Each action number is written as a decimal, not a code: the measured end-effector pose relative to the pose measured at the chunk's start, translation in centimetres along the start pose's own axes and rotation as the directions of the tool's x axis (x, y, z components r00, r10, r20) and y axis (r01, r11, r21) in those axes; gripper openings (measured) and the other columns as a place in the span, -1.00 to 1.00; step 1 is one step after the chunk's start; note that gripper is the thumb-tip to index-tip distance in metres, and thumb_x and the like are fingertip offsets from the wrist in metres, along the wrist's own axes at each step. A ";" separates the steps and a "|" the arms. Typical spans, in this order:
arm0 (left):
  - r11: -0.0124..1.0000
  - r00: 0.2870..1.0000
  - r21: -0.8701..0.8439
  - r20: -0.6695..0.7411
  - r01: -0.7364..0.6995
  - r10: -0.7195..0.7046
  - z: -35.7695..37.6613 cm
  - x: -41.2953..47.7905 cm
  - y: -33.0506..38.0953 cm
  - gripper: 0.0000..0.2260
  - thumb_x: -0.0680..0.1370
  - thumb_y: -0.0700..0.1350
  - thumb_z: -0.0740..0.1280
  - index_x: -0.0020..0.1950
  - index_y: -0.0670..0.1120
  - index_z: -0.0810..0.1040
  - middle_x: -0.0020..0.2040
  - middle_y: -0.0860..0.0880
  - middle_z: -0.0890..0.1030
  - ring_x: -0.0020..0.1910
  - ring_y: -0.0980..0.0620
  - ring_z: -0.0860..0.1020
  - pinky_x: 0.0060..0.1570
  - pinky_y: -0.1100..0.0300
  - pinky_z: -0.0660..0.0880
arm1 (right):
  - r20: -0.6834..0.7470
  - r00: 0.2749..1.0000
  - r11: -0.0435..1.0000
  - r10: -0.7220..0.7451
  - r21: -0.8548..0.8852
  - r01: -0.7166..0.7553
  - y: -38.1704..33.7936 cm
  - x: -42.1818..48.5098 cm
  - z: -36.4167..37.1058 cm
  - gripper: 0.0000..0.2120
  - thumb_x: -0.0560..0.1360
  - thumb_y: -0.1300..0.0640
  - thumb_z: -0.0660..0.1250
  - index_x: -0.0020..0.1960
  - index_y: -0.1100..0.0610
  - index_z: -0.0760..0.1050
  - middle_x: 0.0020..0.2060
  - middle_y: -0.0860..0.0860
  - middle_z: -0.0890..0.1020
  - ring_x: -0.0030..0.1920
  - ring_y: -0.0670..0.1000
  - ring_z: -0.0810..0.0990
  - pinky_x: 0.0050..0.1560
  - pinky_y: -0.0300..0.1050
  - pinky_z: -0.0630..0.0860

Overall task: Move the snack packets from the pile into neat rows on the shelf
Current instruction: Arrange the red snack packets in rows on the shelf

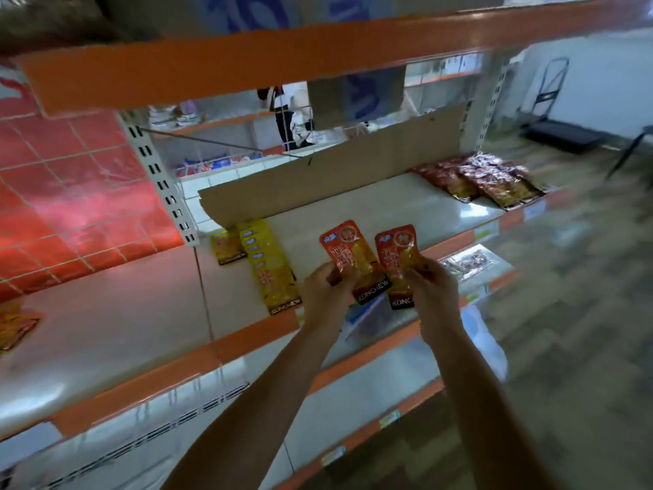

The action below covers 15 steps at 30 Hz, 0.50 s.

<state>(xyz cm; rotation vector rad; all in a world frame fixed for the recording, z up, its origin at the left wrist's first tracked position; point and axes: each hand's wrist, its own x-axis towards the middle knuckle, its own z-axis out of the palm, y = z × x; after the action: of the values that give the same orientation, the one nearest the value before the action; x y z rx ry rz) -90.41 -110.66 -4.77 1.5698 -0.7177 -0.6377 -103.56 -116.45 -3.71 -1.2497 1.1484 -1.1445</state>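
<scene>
Two orange packets are held above the shelf [353, 205], one in each hand. The left packet [344, 247] is pinched at its lower left side by the left hand [327, 293]; the fingers are curled round its edge. The right packet [395, 247] is gripped in the same way by the right hand [429, 290], whose fingers are clamped over its lower right part. Both packets are kept upright, side by side, with the printed fronts turned to the camera and the black bands at the bottom. They touch or nearly touch, but which of the two cannot be told.

Just left of the left fingers a yellow row [270, 265] of overlapping packets is laid on the shelf, running from back to front. One more yellow packet [228, 247] is seen beside its far end. Well apart from the right fingers, at the far right end of the shelf, the pile [477, 178] of dark red packets is lying. Behind the fingers a cardboard [335, 171] strip is stood along the back of the shelf. Just right of the right fingers a lower shelf [503, 268] is partly seen. Some clear packets lie on it, blurred.
</scene>
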 end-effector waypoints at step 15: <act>0.997 0.974 0.067 0.226 -0.031 0.015 18.0 6.2 0.6 -0.75 0.45 0.07 0.37 -0.14 -0.11 0.67 -0.26 -0.08 0.67 -0.24 -0.04 0.61 -0.19 0.03 0.56 | -0.267 0.961 0.993 0.078 0.106 -0.051 1.9 10.0 -12.0 -0.71 0.44 0.41 0.28 -0.16 0.03 0.57 -0.26 0.07 0.66 -0.27 0.10 0.64 -0.16 0.02 0.59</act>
<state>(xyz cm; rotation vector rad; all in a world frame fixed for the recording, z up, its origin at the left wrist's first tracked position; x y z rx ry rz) -99.91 -127.17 -6.24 1.5655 -0.9348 -0.7896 -114.71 -127.47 -5.59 -0.9936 1.3079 -1.3353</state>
